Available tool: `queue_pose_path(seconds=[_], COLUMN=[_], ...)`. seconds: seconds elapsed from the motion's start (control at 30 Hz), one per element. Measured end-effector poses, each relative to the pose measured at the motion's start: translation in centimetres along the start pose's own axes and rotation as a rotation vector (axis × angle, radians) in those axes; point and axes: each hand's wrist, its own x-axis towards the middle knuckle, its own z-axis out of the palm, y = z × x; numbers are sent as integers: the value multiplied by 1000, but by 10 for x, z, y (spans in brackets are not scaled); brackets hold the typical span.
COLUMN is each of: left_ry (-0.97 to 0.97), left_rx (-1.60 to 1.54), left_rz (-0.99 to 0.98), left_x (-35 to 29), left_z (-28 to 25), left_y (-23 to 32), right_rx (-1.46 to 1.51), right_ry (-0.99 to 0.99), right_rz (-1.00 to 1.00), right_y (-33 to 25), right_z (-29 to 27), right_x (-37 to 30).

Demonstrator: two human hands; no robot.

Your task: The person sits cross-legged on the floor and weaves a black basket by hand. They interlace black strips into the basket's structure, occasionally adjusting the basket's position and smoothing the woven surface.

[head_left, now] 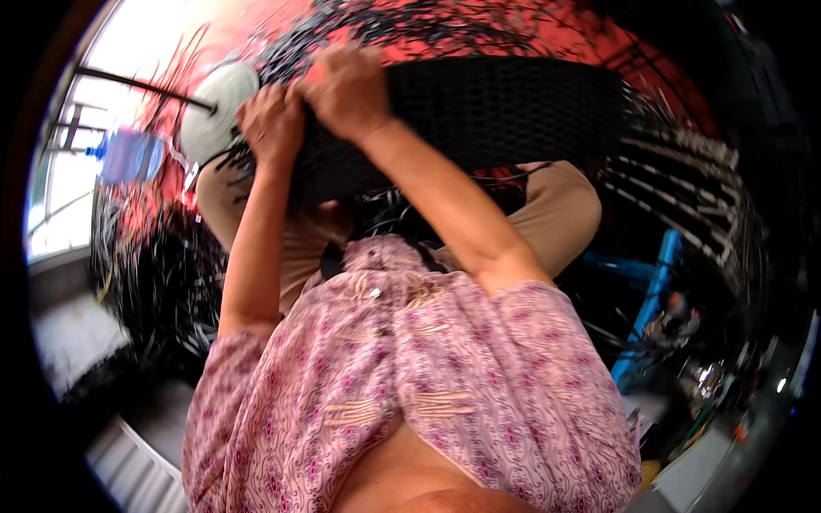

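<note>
A long black woven panel (505, 111) lies across my lap, its right end reaching past my knee. At its left end my left hand (272, 126) is closed on the edge, with loose black strips poking out below. Close beside it, at the panel's upper left corner, my right hand (349, 92) has its fingers curled shut. Motion blurs this hand, and whatever it pinches is hidden. The two hands nearly touch.
Loose black strips (342, 30) litter the red floor (239, 17), and more are heaped at left. A pale round base with a dark rod (203, 107) stands beside my left knee, near a bluish water bottle (132, 156). At right are a blue tube frame (654, 291) and bundled rods (676, 188).
</note>
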Motion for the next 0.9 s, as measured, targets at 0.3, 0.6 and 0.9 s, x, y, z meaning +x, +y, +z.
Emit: queue_pose_path(seconds=[0.3, 0.6, 0.9], left_ry=[-73, -84, -53], left_rx=[-6, -64, -120], left_rz=[-6, 9, 108], left_x=[-7, -11, -1], left_z=[2, -7, -21], left_y=[-6, 6, 0], right_rx=[-329, -507, -630], right_ry=[-221, -56, -383], right_rz=[106, 231, 253], right_y=[81, 231, 334], right_z=[-68, -204, -305], right_x=[-18, -30, -49])
